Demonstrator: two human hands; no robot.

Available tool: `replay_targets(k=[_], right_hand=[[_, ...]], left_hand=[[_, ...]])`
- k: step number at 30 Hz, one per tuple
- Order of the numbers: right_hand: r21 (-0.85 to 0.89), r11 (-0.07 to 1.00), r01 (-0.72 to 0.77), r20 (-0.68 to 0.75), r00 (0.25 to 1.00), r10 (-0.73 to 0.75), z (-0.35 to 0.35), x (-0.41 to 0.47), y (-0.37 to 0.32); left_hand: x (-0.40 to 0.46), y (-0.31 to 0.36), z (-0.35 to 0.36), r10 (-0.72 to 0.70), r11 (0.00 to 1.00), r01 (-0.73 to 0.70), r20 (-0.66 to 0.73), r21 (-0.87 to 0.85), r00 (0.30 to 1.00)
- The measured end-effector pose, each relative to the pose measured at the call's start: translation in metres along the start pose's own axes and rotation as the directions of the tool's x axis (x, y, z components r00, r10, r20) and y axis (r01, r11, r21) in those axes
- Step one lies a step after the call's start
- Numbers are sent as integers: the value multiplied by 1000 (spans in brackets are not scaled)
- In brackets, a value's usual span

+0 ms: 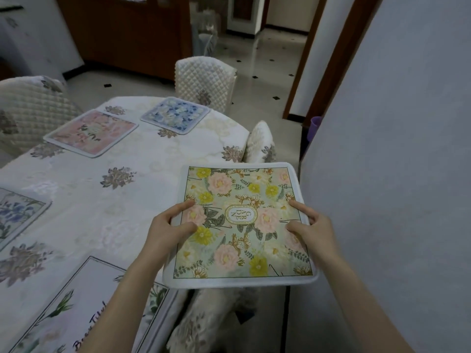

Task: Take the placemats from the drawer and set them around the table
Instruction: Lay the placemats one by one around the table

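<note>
Four placemats lie on the table (pixel 107 220): one at the near edge (pixel 84 309), one at the left edge (pixel 17 215), two far (pixel 91 132) (pixel 175 117). A fifth placemat (pixel 242 222) is held over the table's right edge, above a chair (pixel 209 317), left hand (pixel 170 228) and right hand (pixel 313 225) at its sides.

Placemats: five – green (pixel 242 222), pink (pixel 93 132), blue (pixel 175 115), two partly cropped (pixel 17 212) (pixel 84 301). Chairs: four. Hands: two.

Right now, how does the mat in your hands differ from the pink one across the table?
The green placemat is gripped by left hand and right hand, overhanging the table edge; the pink placemat lies flat, untouched. Green shows yellow flowers; pink doesn't. Both are floral with white borders.
</note>
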State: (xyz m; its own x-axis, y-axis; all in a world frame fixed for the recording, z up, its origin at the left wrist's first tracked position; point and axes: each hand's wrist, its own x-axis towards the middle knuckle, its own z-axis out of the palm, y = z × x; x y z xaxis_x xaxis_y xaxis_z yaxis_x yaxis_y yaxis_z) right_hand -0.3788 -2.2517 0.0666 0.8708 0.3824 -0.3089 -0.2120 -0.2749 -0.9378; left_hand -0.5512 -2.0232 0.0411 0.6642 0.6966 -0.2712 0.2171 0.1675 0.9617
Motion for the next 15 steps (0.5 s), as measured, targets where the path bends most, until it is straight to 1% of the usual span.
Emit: replay_targets(k=[5,9,12,15], right_hand=[[-48,999,14,84,996,-10,11,74,-24],[-96,994,44,178,984,-26,20,139,-34],[-111,993,47,282,959,-13,28,195,-43],[-140,988,60,395,919,0,36,250,-54]], left_hand=[[38,12,10,-43,999,40,-109,-30,993],[68,15,24,-81,996,72,-221,-52,972],[91,15,39,-92,995,80,-323,-51,942],[110,19,61,-115,993,91,-432,-76,895]])
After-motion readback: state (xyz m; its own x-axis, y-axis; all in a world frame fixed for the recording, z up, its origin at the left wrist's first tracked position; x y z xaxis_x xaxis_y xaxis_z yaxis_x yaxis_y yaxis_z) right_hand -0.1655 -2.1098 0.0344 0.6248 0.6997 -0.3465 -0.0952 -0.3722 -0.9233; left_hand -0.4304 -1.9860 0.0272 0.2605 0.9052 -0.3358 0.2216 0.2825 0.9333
